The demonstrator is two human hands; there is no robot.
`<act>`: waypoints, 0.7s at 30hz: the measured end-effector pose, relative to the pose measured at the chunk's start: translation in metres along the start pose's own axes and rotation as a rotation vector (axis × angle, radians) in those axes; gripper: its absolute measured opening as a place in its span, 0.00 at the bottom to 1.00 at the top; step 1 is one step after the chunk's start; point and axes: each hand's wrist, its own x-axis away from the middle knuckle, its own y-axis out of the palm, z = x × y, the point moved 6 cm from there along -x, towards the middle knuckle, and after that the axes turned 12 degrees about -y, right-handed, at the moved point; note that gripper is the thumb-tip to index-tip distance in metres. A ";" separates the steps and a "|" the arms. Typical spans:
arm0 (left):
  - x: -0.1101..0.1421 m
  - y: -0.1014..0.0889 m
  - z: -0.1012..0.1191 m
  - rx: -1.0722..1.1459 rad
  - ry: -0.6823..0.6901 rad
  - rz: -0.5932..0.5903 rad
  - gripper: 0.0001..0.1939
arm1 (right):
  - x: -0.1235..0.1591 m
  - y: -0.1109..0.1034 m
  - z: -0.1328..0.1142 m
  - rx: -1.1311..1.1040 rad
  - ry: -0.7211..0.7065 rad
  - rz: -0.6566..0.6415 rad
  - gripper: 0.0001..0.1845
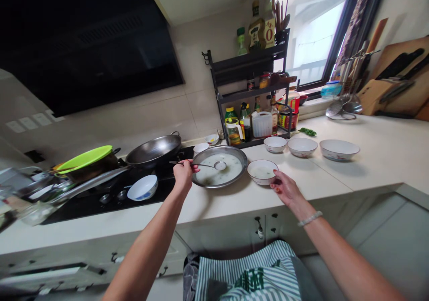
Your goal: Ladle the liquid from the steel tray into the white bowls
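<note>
Across the middle of the frame, the table (321, 175) carries a wide basin (217, 186) of milky liquid, with a bowl (260, 181) just right of it, probably so that little spills between the two. The right hand (286, 189), partly curled with fingertips pinching the bowl's right edge, seems to steady it. The left hand (182, 174) is closed round the handle of the ladle (220, 165), likely gripping well back to stay clear of the liquid.
</note>
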 end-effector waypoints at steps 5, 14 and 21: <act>0.008 0.010 0.007 0.017 0.005 -0.026 0.08 | 0.000 0.000 0.000 0.012 0.007 -0.015 0.15; 0.044 0.057 0.023 0.046 0.032 -0.163 0.08 | 0.000 0.000 0.000 0.003 0.015 -0.019 0.16; 0.085 0.094 0.011 -0.112 0.223 -0.377 0.11 | 0.000 0.000 0.001 -0.005 0.024 -0.025 0.15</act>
